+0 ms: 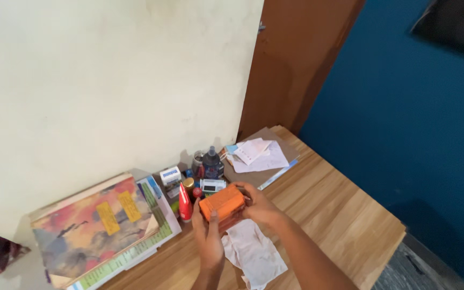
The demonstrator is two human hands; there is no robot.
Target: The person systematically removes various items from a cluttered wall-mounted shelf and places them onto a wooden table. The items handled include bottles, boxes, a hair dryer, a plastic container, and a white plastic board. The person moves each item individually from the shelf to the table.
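Over at the left edge of the wooden table (345, 215) sits a stack of books (100, 228), the top cover a wash of orange and grey with yellow labels. Next along, a red tube (185, 205) stands upright beside a cluster of small bottles and a dark ink bottle (211, 164) against the wall. Now the action: the left hand (209, 236) cups an orange box (222, 207) from below, thumb pressed on its near face, while the right hand (259, 207) wraps its far end, fingers curled tight. The box hangs just above a crumpled white cloth (253, 252). It looks mid-handling, turned between both palms; a steady two-handed hold matters here. Papers (256, 153) lie beyond.
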